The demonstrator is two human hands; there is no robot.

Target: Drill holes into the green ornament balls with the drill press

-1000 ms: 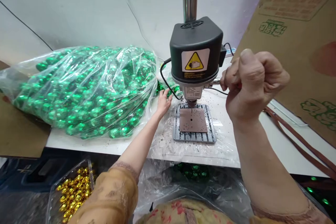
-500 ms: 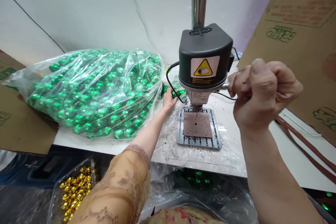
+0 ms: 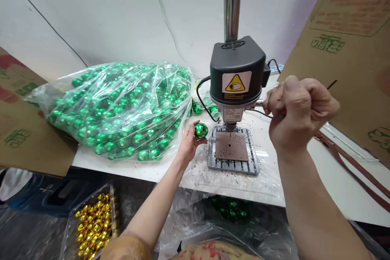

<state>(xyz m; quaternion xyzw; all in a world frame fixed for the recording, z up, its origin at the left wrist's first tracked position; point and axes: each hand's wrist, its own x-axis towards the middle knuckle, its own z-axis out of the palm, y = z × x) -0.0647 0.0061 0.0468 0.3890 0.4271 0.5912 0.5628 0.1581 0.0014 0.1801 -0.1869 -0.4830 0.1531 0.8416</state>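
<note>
My left hand (image 3: 189, 142) grips a shiny green faceted ball (image 3: 201, 130) between thumb and fingers, just left of the drill press base. My right hand (image 3: 300, 109) is closed in a fist at the right side of the drill press (image 3: 237, 71), around its feed handle, which the fingers mostly hide. Below the chuck, a brown square plate (image 3: 232, 146) with a small dark hole lies on the slotted metal base (image 3: 253, 166). Dark shavings are scattered over both. Left of the press lies a clear plastic bag (image 3: 128, 109) full of green balls, its mouth toward the press.
Cardboard boxes stand at the left (image 3: 33, 122) and right (image 3: 344, 48). A clear tub of gold balls (image 3: 94, 227) sits low at the left. More green balls (image 3: 231, 209) lie in plastic below the table edge. Brown straps (image 3: 350, 162) lie at the right.
My left hand has come back from the bag's mouth toward me, now with a green ball in it. My right hand stays closed at the handle. The view has shifted slightly.
</note>
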